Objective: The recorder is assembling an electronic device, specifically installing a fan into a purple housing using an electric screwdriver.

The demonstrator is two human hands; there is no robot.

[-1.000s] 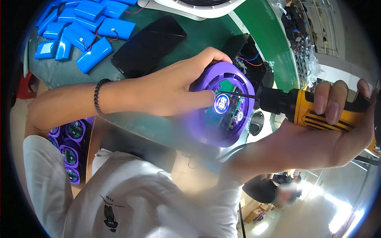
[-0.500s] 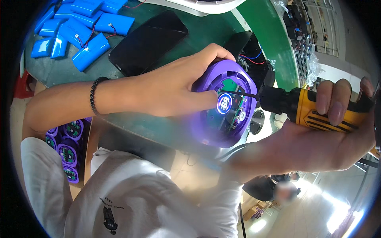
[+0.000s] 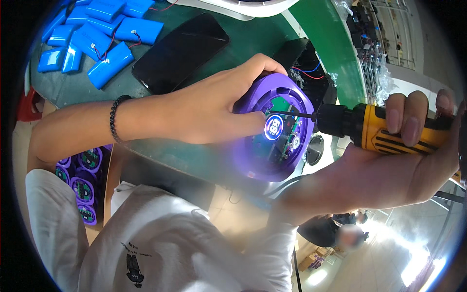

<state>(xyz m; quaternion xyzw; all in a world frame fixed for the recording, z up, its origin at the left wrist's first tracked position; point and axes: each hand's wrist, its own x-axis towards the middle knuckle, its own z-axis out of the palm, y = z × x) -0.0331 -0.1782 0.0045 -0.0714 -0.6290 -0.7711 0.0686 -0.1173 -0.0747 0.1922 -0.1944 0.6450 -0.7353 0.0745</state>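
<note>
My left hand grips a round purple housing by its left rim, the thumb reaching inside. A green circuit board sits in the housing beside a lit round display. In my right hand is a yellow and black power screwdriver, held level from the right with fingers wrapped round its body. Its long thin bit crosses the housing's rim, with the tip by the board near my left thumb. Whether a screw is under the tip, I cannot make out.
Several blue battery packs with thin leads lie at the far left of the green table. Beside them rests a black phone. Behind the housing is a black part with red and blue wires. A box of similar purple housings stands lower left.
Hardly anything differs. My right hand and the power screwdriver have shifted very slightly, while the bit's tip stays at about the same spot in the housing.
</note>
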